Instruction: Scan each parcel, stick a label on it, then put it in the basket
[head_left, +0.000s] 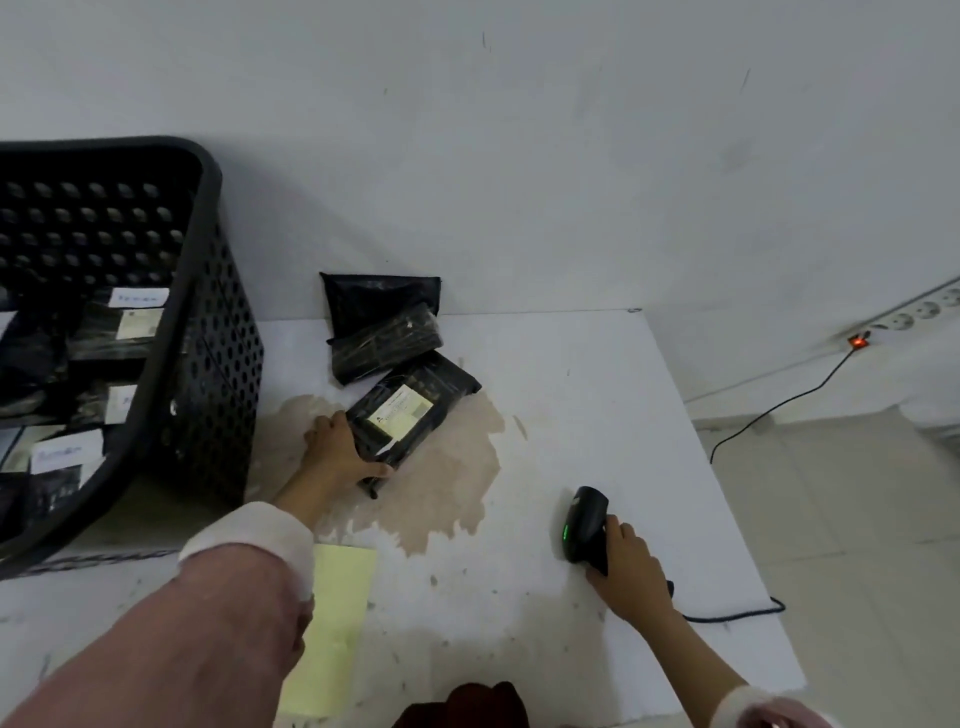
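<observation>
Basket (208, 291), table's left: several labelled parcels already in; left hand (337, 449) grips a parcel (410, 410) at table centre, right hand (631, 569) grips the scanner (584, 522) nearby; two parcels (384, 327) behind apparently unprocessed; label sheet (332, 623) near.

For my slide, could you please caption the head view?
Left hand grips a black plastic-wrapped parcel beside the black perforated basket; right hand holds the black barcode scanner.
</observation>
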